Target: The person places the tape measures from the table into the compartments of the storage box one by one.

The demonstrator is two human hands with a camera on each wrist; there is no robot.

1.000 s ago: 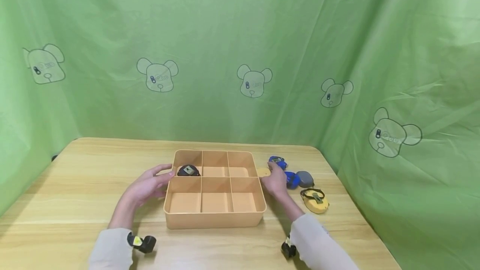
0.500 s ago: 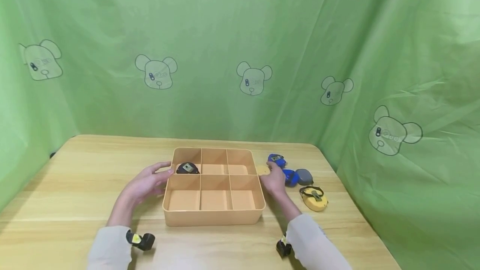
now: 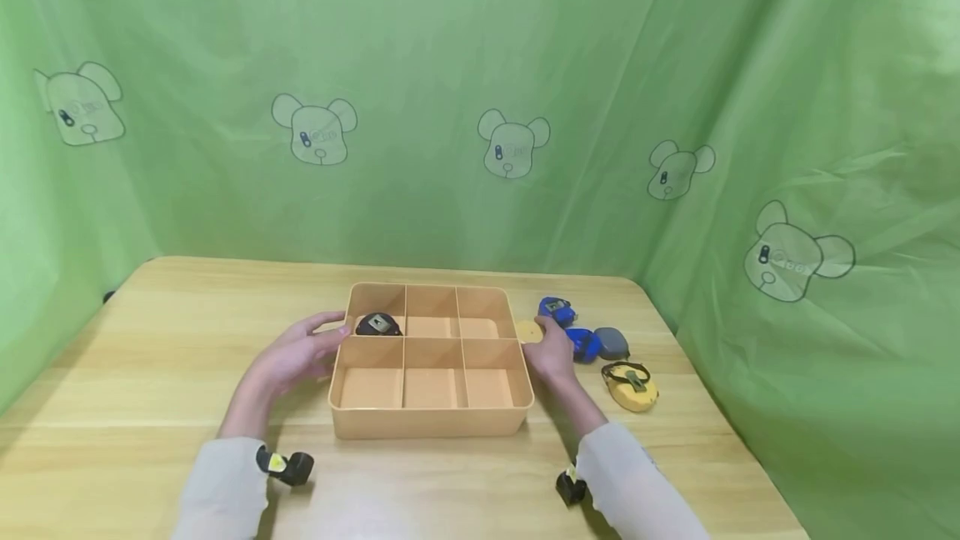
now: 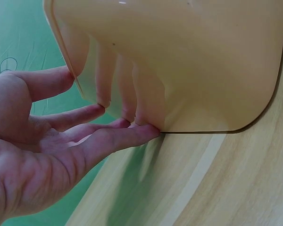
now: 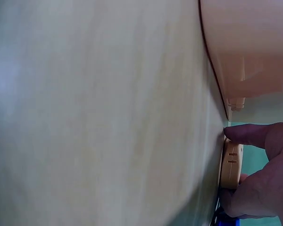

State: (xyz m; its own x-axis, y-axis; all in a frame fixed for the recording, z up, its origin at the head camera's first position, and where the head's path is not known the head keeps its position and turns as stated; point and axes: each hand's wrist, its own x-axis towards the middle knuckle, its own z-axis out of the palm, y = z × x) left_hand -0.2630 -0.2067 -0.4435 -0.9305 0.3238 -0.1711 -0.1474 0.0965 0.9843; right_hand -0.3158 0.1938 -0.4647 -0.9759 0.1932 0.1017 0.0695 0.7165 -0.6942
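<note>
A tan box [image 3: 431, 423] divided into compartments stands on the table between both hands. A black tape measure [image 3: 379, 324] lies in its back left compartment. My left hand [image 3: 300, 352] is at the box's left side; in the left wrist view its fairly straight fingers [image 4: 132, 136] touch the wall, one of them up by the rim. Beside the box's right wall, my right hand [image 3: 551, 351] holds a yellow tape measure [image 5: 231, 165] between thumb and fingers, low by the table. Much of that tape measure is hidden by the hand in the head view.
Right of the right hand lie two blue tape measures, one farther back [image 3: 557, 310] and one nearer [image 3: 584, 345], with a grey one [image 3: 612, 343] alongside. Closer to the front is another yellow tape measure [image 3: 630, 387] with a black strap. Green curtains [image 3: 420, 190] rise behind the wooden table [image 3: 187, 332].
The head view has tilted slightly, so everything sits a little higher in it. Both hands, the box and the tape measures keep their places relative to one another.
</note>
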